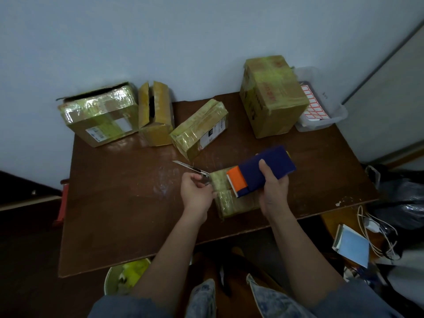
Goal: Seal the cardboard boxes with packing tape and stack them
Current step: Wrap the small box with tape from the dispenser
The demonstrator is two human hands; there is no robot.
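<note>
- On the brown surface (137, 214), four cardboard boxes line the far side, left to right: a wide taped box (101, 114) with a flap lifted, a narrow box (156, 113) whose top stands open, a tilted taped box (199, 128), and a tall taped box (273, 95) just beside a clear tray of labels (321, 106).
- A small flat box (226, 196) lies near the front edge between the hands, wrapped in glossy tape (likely light, stiff at its edges, slick where taped, so best held by the sides).
- The left hand (196, 191) curls its fingers around a utility knife (190, 167), blade pointing away to the left, its knuckles touching the small box's left edge.
- The right hand (274, 187) grips a blue-and-orange tape dispenser (263, 168), thumb across the top, the toothed cutter resting over the small box; the tape itself is hard to make out.
</note>
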